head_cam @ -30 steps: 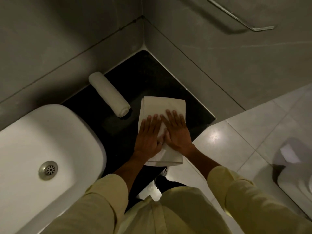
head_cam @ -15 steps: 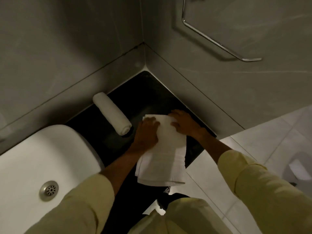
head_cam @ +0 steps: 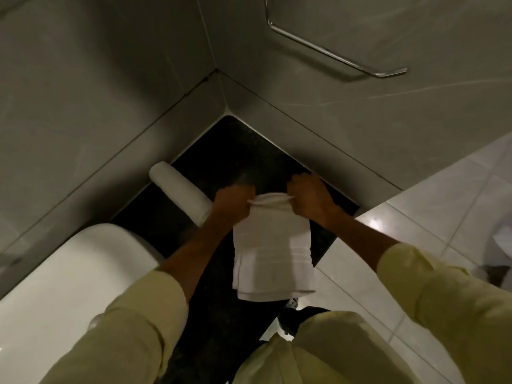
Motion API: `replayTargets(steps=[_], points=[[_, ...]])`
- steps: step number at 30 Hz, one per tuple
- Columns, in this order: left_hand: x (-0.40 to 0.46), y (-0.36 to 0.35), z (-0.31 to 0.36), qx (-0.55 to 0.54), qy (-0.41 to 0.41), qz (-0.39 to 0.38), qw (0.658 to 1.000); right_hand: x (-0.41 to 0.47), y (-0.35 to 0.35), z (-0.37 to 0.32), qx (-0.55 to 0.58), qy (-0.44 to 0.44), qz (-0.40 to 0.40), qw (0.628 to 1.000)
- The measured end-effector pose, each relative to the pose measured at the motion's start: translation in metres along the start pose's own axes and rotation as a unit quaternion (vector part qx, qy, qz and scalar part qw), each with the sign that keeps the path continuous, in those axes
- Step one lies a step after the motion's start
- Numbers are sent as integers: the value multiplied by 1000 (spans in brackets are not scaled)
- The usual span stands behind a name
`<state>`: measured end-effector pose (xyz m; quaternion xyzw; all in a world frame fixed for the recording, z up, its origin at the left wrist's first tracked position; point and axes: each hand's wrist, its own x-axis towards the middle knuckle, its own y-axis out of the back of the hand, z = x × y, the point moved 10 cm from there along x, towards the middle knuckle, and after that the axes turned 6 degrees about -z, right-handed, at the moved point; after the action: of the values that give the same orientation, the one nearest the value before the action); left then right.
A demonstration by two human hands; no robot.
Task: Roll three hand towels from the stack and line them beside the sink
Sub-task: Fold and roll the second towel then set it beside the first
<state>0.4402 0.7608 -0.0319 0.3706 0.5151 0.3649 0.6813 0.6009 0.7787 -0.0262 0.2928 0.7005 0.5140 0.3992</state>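
Note:
A folded white hand towel (head_cam: 273, 250) lies lengthwise on the black counter (head_cam: 238, 151), its near end hanging past the counter's front edge. My left hand (head_cam: 231, 205) and my right hand (head_cam: 309, 199) both grip its far edge, which is curled up into a small first turn. One finished rolled towel (head_cam: 181, 194) lies on the counter to the left, between the white sink (head_cam: 83, 273) and the folded towel, its near end hidden behind my left wrist. No stack of towels is visible.
Grey tiled walls meet in a corner right behind the counter. A chrome towel rail (head_cam: 338, 58) is fixed to the right wall. Light floor tiles (head_cam: 415, 212) lie to the right, and a white fixture (head_cam: 502, 245) sits at the right edge.
My hands went from pressing flat on the towel's middle to its far edge, where they now pinch and curl it. The camera tilted up, so the scene sits lower in view.

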Motion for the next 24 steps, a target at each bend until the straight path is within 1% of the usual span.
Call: replayTargets(steps=[1, 2, 3, 5, 8, 9, 11, 13, 16, 18, 20, 21, 22, 23, 24], points=[[-10, -11, 3, 5, -7, 6, 1000, -16, -7, -7, -24, 5, 23, 999], [-19, -24, 6, 6, -17, -3, 1000, -31, -17, -13, -39, 5, 29, 999], [-27, -36, 9, 7, -27, -15, 999, -42, -31, -16, -35, 0, 12, 999], [-39, -52, 12, 11, -29, -28, 999, -57, -50, -16, 5, -24, -28, 999], [-34, -48, 7, 13, -5, -33, 999, -49, -45, -8, 67, -71, -70, 993], [-26, -41, 4, 14, 5, -30, 999, -42, -40, -2, 85, -85, -74, 990], [-10, -22, 0, 19, 25, -20, 999, -25, -28, 10, 138, -95, -56, 984], [4, -13, -1, 5, 16, -35, 999, -11, -26, 11, 141, -81, -93, 982], [9, -13, 5, -28, -19, -94, 995, -6, -30, 4, 86, -53, -182, 978], [7, -13, 4, -67, -22, -105, 992, -9, -30, 1, 100, -33, -195, 975], [3, -11, 4, -67, -20, -86, 994, -16, -28, 0, 151, -18, -175, 973], [-2, -9, 6, -58, -18, -68, 996, -20, -24, 0, 162, -12, -152, 975], [-8, -11, 7, -49, -11, -47, 998, -25, -20, -2, 157, -7, -123, 980], [-17, -12, 10, -46, -7, -19, 999, -30, -16, -5, 130, 1, -83, 988], [-29, -13, 14, -47, -11, 18, 999, -36, -14, -10, 76, 10, -41, 996]])
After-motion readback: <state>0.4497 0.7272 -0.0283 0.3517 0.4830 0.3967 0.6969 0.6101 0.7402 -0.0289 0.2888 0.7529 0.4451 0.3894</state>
